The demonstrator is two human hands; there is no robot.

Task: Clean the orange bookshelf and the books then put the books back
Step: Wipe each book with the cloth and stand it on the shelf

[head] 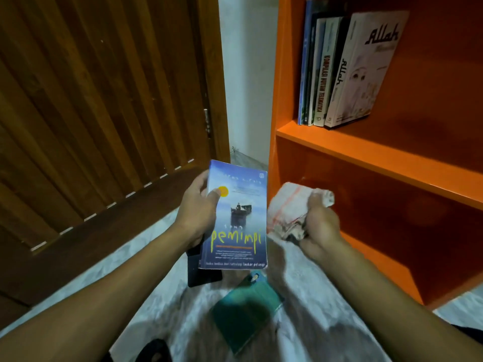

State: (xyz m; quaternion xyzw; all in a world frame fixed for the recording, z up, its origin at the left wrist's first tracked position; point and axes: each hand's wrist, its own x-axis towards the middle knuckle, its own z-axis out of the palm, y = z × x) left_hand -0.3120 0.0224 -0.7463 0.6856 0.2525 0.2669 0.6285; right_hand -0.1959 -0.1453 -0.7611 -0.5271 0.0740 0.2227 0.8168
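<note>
My left hand (pixel 197 212) grips a blue paperback (pixel 236 218) by its left edge, thumb on the front cover, holding it upright above the floor. My right hand (pixel 317 226) clutches a bunched white cloth (pixel 290 205) with red stripes, just right of the book. The orange bookshelf (pixel 366 150) stands at the right. Several books (pixel 337 71) lean on its upper shelf, the outermost a white one. The lower compartment behind the cloth holds nothing I can see.
A green book (pixel 245 309) and a dark book (pixel 202 275) lie on the pale marbled floor (pixel 146 257) below my hands. A brown slatted wooden door (pixel 99 105) fills the left side. A white wall strip (pixel 248 74) separates door and shelf.
</note>
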